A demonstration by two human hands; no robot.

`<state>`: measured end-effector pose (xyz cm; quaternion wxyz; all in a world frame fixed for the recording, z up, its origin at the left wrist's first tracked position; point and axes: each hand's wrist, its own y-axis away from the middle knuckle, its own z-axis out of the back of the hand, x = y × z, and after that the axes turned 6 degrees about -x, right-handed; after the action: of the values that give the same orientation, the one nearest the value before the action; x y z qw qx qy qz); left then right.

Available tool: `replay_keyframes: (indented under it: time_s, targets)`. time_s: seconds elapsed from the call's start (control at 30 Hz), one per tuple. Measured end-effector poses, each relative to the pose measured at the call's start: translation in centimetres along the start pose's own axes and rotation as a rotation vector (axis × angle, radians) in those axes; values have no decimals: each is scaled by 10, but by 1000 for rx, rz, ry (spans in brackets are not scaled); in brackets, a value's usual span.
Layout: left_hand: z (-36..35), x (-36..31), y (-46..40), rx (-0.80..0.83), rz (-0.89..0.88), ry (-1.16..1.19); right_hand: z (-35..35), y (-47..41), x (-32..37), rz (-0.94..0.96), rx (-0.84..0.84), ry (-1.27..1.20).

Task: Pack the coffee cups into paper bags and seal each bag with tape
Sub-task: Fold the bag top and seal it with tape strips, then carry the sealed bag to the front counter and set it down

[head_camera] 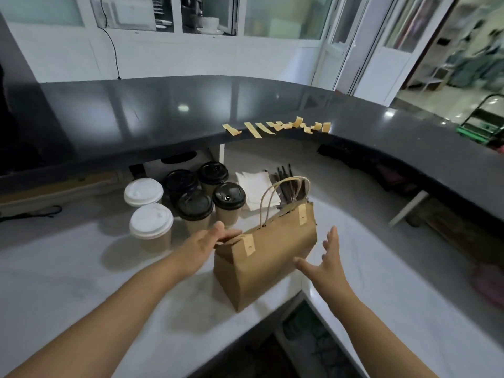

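— two strips of tape (249, 246) seal the paper bag (266, 257), standing at my desk's (68, 268) inner corner.
— fingers?
— left hand (203, 246) touches its end, fingers straight; right hand (328, 259) spread wide beside it.

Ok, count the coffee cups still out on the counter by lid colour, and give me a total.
White-lid cups: 2
Black-lid cups: 4
Total: 6 cups standing left of the paper bag.
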<state>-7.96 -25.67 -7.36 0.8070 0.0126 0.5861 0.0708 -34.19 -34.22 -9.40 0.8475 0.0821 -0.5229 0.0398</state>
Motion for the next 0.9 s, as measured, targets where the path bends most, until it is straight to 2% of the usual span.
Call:
replay_keyframes:
  time_s: [0.2, 0.3, 0.43, 0.63, 0.9]
  targets:
    - [-16, 10, 19, 133, 48, 20, -32, 40, 4, -189, 84, -112]
    - [-22, 12, 26, 211, -11, 73, -41, 53, 0, -217, 96, -129]
    - [-28, 25, 27, 307, 0, 96, -47, 65, -11, -212, 123, -131]
    - [-46, 34, 25, 258, 37, 171, -53, 77, -23, -237, 137, -189]
    - [-63, 33, 24, 247, -26, 159, -48, 82, -31, -306, 89, -503]
